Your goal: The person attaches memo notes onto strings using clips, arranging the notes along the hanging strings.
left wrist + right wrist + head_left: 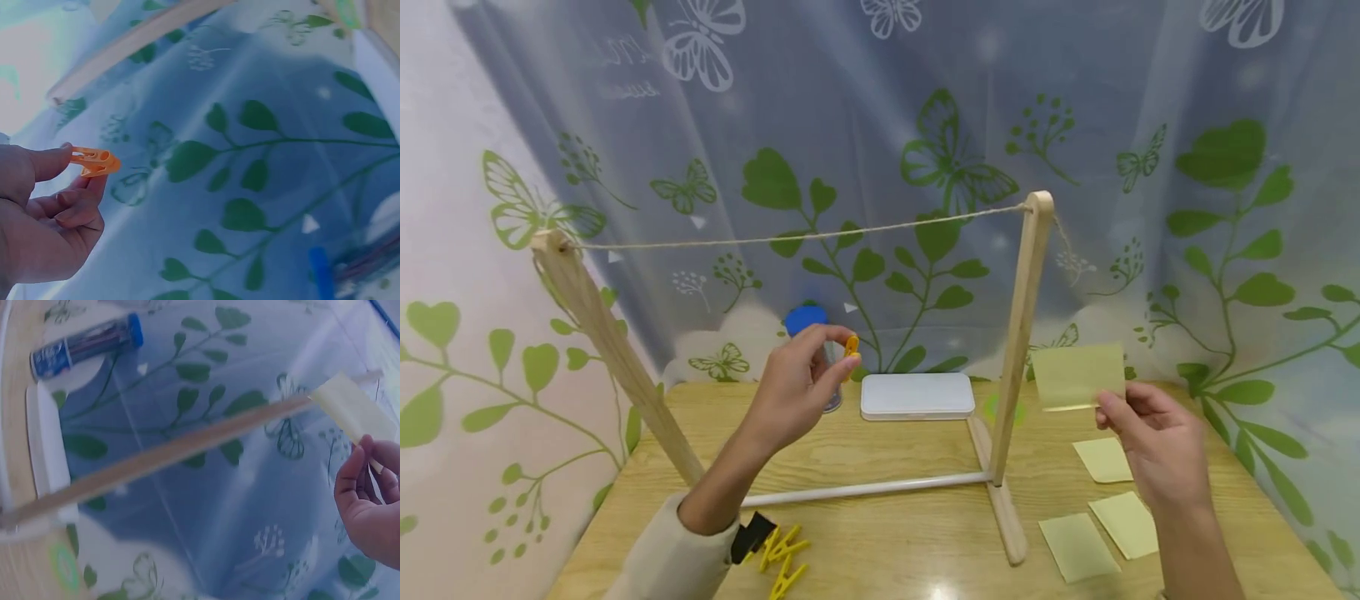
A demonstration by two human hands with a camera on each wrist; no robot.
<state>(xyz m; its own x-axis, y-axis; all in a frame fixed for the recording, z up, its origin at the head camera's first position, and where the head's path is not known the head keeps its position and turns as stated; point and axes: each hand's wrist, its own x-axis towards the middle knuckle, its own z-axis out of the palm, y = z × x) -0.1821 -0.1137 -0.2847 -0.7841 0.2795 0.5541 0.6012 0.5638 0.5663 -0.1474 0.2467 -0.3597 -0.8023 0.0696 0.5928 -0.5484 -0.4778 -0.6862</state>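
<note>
My left hand [796, 390] pinches a yellow-orange clothespin [851, 358] between thumb and fingers, below the string [842, 235] in the head view. The left wrist view shows that clothespin [99, 162] held by its handle ends. At the right, my right hand [1165, 446] holds a pale yellow paper note [1075, 375] by its lower right corner, beyond the right wooden post [1022, 333]. The right wrist view has the same note [356, 411] tilted above the fingertips. The string runs between the tops of both posts, with nothing hanging on it.
Several yellow clothespins [786, 548] lie near my left sleeve. Yellow notes [1078, 546] lie on the table at right. A white case [917, 396] and a blue-lidded container [807, 319] stand at the back. A white bar [872, 487] joins the frame low down, near the wooden foot [1006, 525].
</note>
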